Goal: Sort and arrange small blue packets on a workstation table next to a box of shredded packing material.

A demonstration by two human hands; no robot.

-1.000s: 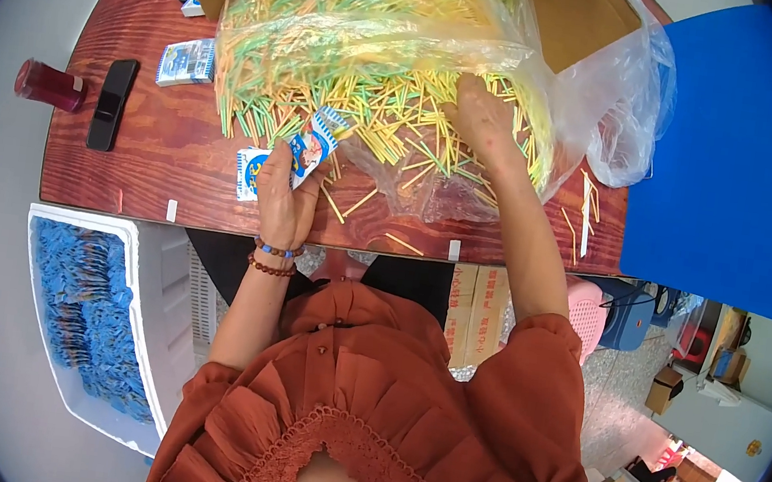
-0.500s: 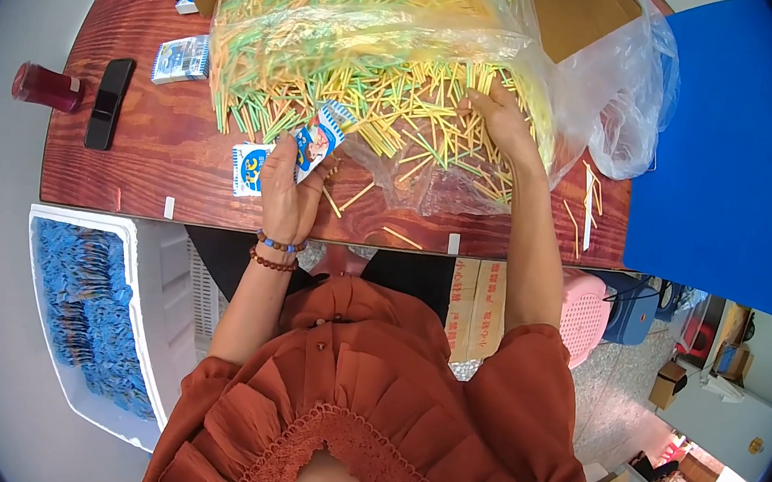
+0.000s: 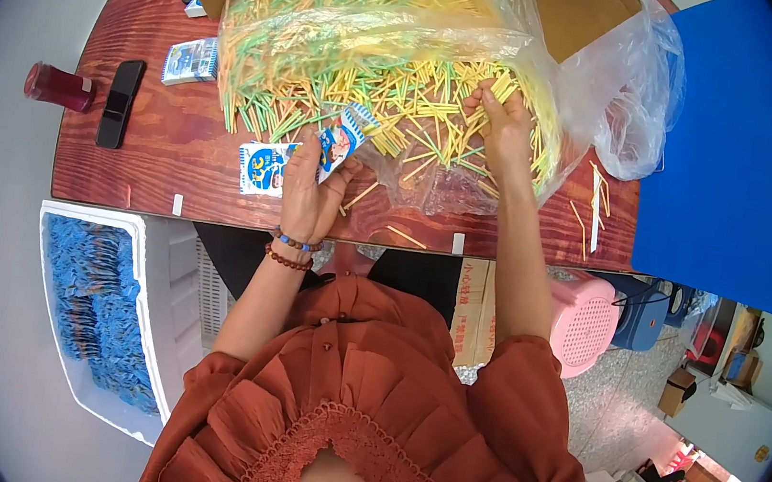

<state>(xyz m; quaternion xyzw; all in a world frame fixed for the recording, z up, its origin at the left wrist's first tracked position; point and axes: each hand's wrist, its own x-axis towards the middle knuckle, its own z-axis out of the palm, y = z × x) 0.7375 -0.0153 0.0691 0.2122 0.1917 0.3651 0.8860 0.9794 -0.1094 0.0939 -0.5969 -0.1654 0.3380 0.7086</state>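
Left hand: the left hand (image 3: 312, 195) pinches a small blue-and-white packet (image 3: 341, 139) between thumb and fingers, lifted just above the tabletop (image 3: 153, 174).
Right hand: the right hand (image 3: 501, 125) has its fingers curled into the heap of yellow and green sticks (image 3: 394, 97), pinching a few of them.
Sticks: spilling from a clear plastic bag (image 3: 617, 86) onto the tabletop, some loose ones lying near the front edge.
Second packet: a flat blue-and-white packet (image 3: 260, 168) lies just beside the left hand.
Doing it well: I judge it best to draw only a few sticks at once, aligned lengthwise (crossed ones snag), and keep the packet's mouth turned toward them.
Edges: stray sticks sit near the front and right edges and could roll off.
Open room: bare wood lies left of the heap, up to a dark phone (image 3: 120, 102) and a red cup (image 3: 58, 87).
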